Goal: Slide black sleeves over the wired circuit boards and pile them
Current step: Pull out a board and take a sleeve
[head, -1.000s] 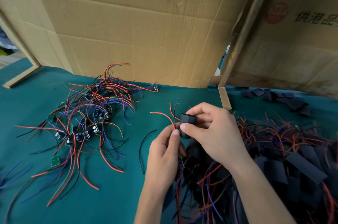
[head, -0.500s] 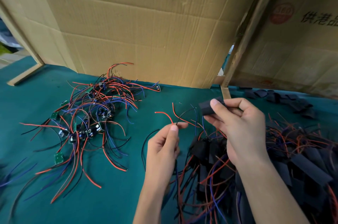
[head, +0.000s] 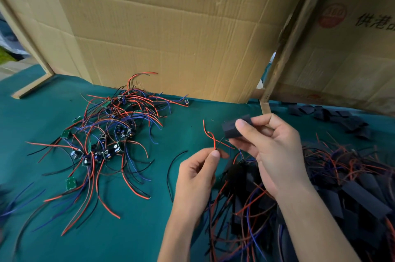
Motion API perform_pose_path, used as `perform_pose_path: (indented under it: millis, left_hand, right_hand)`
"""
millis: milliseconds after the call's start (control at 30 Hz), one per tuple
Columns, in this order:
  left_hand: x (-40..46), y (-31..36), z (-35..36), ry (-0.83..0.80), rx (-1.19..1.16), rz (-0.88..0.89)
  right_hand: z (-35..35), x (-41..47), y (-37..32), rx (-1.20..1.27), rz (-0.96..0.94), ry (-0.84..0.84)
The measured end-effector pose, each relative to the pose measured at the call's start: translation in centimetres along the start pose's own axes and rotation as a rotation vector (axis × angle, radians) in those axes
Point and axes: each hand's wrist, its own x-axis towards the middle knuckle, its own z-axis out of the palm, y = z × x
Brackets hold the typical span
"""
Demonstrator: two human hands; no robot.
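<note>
My right hand (head: 271, 150) grips a black sleeve (head: 232, 128) between thumb and fingers, held above the table. From the sleeve's lower end red and black wires (head: 211, 140) run down to my left hand (head: 198, 172), which pinches them between thumb and forefinger. The board inside the sleeve is hidden. A tangle of bare green circuit boards with red, blue and black wires (head: 106, 137) lies to the left. A pile of sleeved boards (head: 320, 193) lies under and right of my hands.
Green cloth (head: 42, 112) covers the table. Loose empty black sleeves (head: 333, 116) lie at the back right. Cardboard walls (head: 171, 37) and a wooden post (head: 288, 43) close off the back. A single black wire (head: 173, 167) lies left of my left hand.
My hands have drawn apart: the right carried the sleeve up and to the right, while the left stayed lower holding the wire ends, so the wires now stretch between them.
</note>
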Motion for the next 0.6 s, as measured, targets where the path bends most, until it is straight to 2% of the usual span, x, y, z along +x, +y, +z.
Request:
perform_pose_path:
  millis: [100,300,467,600]
  left_hand:
    - [0.0,0.12,-0.07,0.013,0.007,-0.017]
    - [-0.04,0.52,0.16,0.03,0.08,0.018]
    - [-0.08,0.45,0.12,0.046,0.084,-0.007]
    - [-0.14,0.59,0.26,0.071,0.089,-0.019]
  right_hand:
    - [-0.28,-0.01,0.05,-0.062,-0.034,-0.096]
    - [-0.49,0.23,0.02,-0.199,-0.198,-0.182]
    - [-0.43,0.16,-0.42,-0.162,-0.253,-0.185]
    - [-0.4,0.04,-0.65,-0.226,-0.274,-0.205]
